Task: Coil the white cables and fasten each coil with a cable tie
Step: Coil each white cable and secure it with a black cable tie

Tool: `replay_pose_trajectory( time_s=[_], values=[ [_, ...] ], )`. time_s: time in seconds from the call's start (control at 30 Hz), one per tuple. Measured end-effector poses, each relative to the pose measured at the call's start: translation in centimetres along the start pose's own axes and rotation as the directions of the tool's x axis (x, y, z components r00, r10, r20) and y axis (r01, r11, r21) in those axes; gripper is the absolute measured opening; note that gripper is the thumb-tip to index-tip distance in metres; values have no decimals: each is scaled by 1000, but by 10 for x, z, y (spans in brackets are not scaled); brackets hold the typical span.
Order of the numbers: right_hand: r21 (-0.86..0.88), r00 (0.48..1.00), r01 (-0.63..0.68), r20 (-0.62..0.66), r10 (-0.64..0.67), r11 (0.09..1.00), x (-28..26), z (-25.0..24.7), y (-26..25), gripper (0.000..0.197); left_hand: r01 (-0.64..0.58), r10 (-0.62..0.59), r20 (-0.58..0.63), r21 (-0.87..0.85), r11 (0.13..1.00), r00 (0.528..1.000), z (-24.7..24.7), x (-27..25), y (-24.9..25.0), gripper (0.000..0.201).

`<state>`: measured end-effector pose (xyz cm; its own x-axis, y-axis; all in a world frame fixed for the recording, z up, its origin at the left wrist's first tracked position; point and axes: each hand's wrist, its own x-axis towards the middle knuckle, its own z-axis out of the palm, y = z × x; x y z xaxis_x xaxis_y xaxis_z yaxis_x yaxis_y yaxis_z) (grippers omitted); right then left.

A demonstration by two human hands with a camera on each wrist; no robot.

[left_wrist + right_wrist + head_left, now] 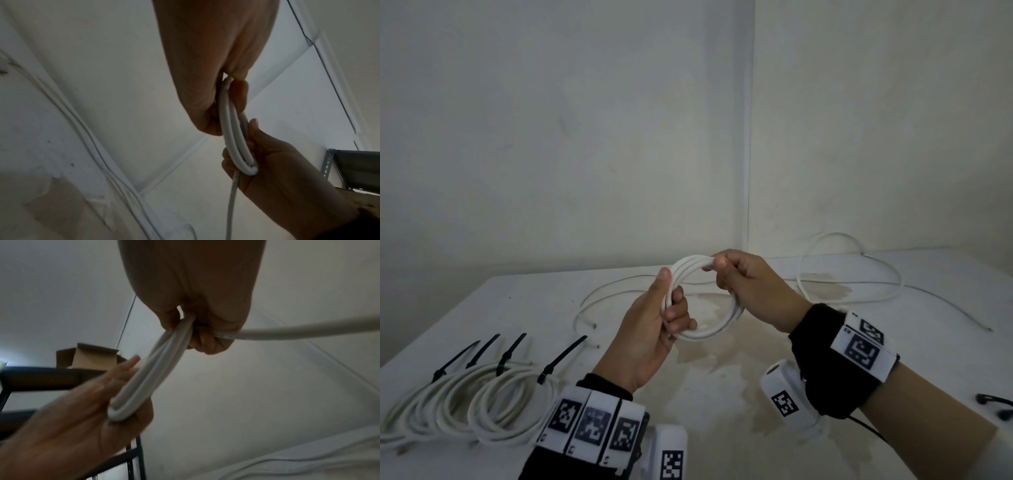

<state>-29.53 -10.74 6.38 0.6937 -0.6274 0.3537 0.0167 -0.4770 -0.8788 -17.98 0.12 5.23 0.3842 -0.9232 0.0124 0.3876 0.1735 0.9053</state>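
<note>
Here, the left hand (650, 329) and right hand (748, 284) each grip the round, three-loop white cable coil (709, 334), fingers curled around its strands.

both hands are raised in front of the body, wrists level and near each other. the left hand (650, 329) is palm-up, thumb straight up and fingers (678, 310) curled round one side of the coiled white cable (705, 334). the right hand (748, 282) faces it, knuckles up, thumb and forefinger pinching the coil's top, its other fingers curled under.
</note>
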Motion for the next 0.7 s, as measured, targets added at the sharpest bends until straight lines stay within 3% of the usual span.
replay_pose_trajectory(
  time_s=[0.2,0.33,0.5,0.7],
  values=[
    [192,997,-76,14,75,979,-3,-2,-1,30,30,-28,33,-73,997,999,7,-1,-5,39],
    [135,999,-40,-23,44,990,-5,1,-1,28,28,-26,23,-88,996,999,8,0,-5,40],
    [91,999,17,43,-21,996,-2,-1,-2,26,-3,2,-29,-48,999,1000,6,2,-1,41],
    [-107,994,97,58,-92,990,-8,-6,19,24,-66,50,-114,-140,988,992,-6,5,7,39]
  ],
)
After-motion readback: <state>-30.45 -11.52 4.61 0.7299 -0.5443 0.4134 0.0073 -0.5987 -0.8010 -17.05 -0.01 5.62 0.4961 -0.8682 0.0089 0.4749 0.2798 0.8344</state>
